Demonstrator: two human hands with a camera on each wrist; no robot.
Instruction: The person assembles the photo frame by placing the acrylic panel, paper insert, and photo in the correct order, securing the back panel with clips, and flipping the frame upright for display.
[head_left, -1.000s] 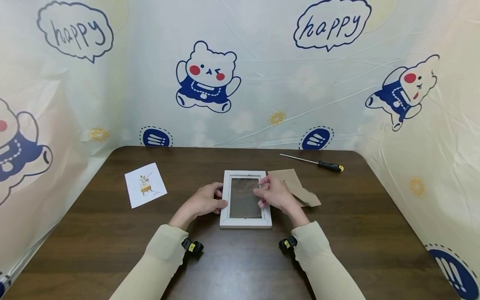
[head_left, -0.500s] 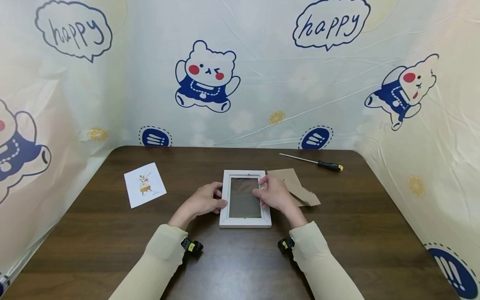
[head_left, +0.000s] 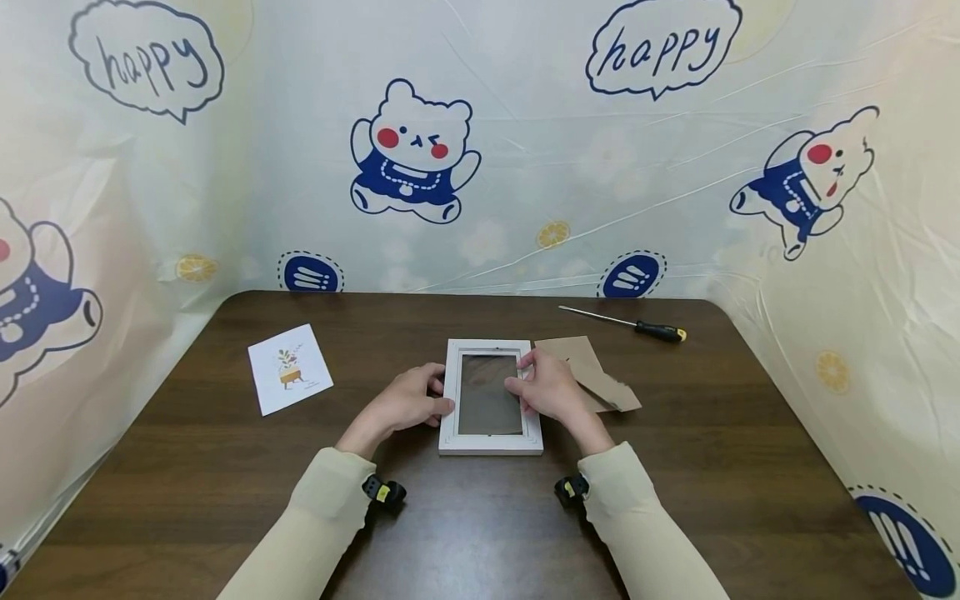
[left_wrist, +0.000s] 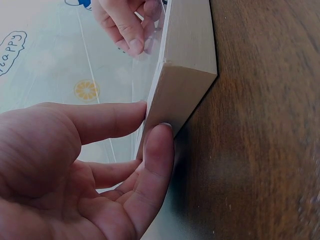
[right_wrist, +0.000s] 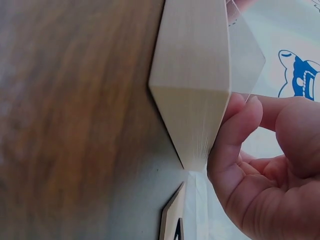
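Observation:
A white picture frame (head_left: 491,446) lies on the brown table. My left hand (head_left: 408,400) grips its left side, with fingertips along the outer edge, as the left wrist view shows close up. At the right side, my right hand (head_left: 551,385) pinches the edge of a clear plastic sheet (right_wrist: 245,55) between thumb and fingers. In the right wrist view the sheet tilts up above the frame, its one side raised. Through the opening the sheet (head_left: 487,396) looks greyish.
Left of the frame lies a white card (head_left: 288,369) printed with a potted plant. A brown backing board (head_left: 592,367) rests partly behind my right hand. Farther back on the right is a screwdriver (head_left: 656,332) with a black and yellow handle. A printed curtain (head_left: 525,167) surrounds the table.
My right fingers have drawn in slightly at the sheet's edge since a second ago. The frame and my left hand have stayed in place.

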